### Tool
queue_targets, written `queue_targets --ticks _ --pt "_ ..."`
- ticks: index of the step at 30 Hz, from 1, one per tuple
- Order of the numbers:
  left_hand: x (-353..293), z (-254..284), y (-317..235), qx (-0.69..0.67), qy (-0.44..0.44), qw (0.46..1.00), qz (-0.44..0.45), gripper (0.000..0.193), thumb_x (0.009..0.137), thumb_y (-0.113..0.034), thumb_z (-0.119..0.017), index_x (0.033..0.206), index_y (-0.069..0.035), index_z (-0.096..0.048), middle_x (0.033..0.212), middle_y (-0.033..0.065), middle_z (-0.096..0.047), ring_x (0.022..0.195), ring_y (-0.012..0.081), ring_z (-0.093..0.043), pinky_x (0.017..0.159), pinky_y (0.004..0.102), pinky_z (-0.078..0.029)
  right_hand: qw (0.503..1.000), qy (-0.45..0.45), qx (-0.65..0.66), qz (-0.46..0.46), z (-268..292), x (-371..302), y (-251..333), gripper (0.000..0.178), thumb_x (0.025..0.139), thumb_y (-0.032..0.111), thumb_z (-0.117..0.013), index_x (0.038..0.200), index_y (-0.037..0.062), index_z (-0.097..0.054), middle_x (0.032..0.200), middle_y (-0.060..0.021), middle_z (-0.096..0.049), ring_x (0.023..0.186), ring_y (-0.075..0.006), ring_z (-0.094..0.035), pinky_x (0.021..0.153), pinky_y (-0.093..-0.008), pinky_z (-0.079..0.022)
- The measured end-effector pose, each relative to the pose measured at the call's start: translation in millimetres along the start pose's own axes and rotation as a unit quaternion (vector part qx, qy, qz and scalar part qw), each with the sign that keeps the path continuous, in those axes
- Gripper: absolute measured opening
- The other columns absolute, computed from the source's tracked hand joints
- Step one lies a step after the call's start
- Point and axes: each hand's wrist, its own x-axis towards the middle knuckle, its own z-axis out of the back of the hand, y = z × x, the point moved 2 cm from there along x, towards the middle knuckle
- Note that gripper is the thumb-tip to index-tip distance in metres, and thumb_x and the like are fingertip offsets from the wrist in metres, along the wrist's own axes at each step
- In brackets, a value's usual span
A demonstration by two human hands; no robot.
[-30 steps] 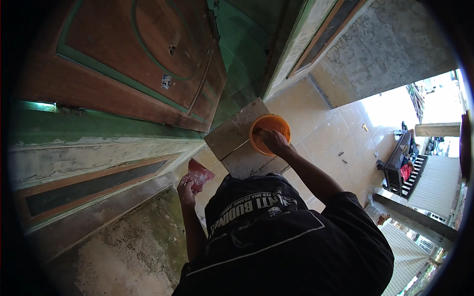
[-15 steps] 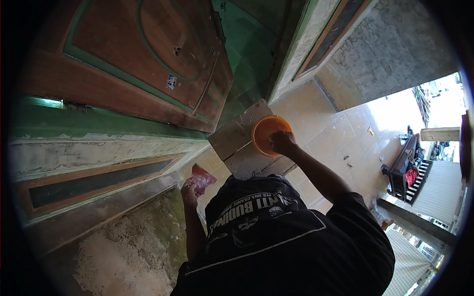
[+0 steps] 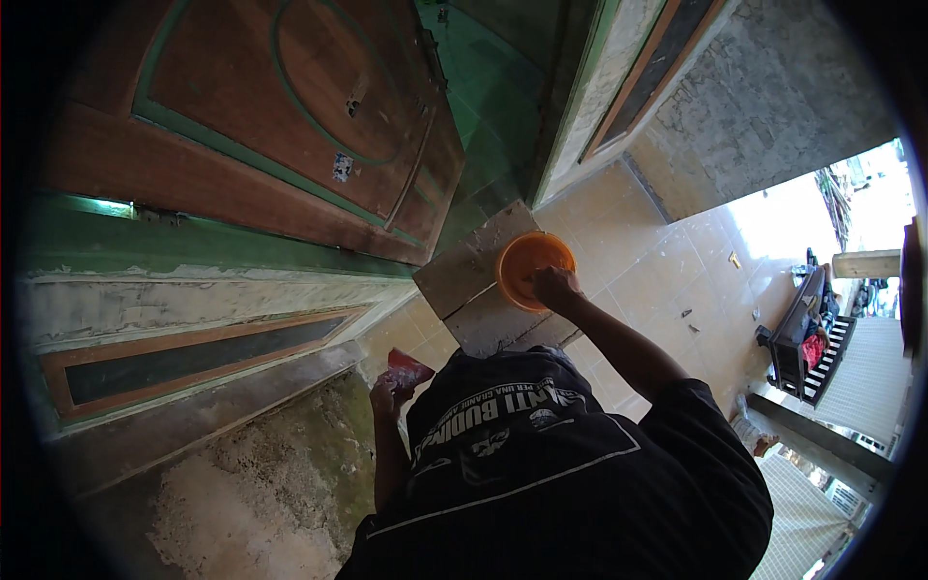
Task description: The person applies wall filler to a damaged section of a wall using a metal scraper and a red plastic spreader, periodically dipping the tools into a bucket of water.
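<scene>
At the far left stands a rough plastered wall (image 3: 242,483), grey and patchy, with a brown and green framed panel (image 3: 184,358) above it and a large wooden door (image 3: 290,126) with green trim higher up. Just right of the wall the left hand (image 3: 387,394) is raised in front of the dark shirt (image 3: 551,464) — its grip is closed around a small flat red tool (image 3: 410,367), which sticks up and rightward from the fingers, close to the wall's edge but whether it touches cannot be told.

Further right, a grey board (image 3: 474,275) lies tilted on the tiled floor (image 3: 657,261) at the doorway, and an orange bowl (image 3: 532,266) sits on its right part. The right hand (image 3: 554,287) reaches out over the bowl's lower rim — the fingers curl down into it, but what, if anything, they hold inside is hidden, and how far the grip is closed cannot be told. At the far right, well apart from the hands, a dark bench (image 3: 802,333) stands in bright daylight.
</scene>
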Motion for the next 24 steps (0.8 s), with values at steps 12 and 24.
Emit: queue_targets --ticks 12,24 --pt "-8 11 9 -0.003 0.043 0.996 -0.074 0.027 0.077 -0.022 -0.051 0.093 0.000 -0.054 0.076 0.0140 -0.059 0.057 0.0260 -0.059 0.050 0.0363 -0.052 0.998 -0.038 -0.019 0.040 -15 35 -8 0.017 0.082 0.018 -0.048 0.080 0.0101 -0.063 0.082 -0.0122 -0.062 0.070 -0.0303 -0.064 0.057 -0.0438 -0.052" --pt "50 -28 11 -0.057 0.125 0.990 -0.031 0.027 0.076 -0.008 -0.045 0.099 -0.001 -0.056 0.079 0.0105 -0.060 0.060 0.0208 -0.058 0.051 0.0332 -0.051 0.987 0.037 -0.060 0.142 23 4 -20 0.017 0.083 0.024 -0.049 0.085 0.0126 -0.061 0.077 -0.0148 -0.065 0.073 -0.0337 -0.065 0.062 -0.0462 -0.052"
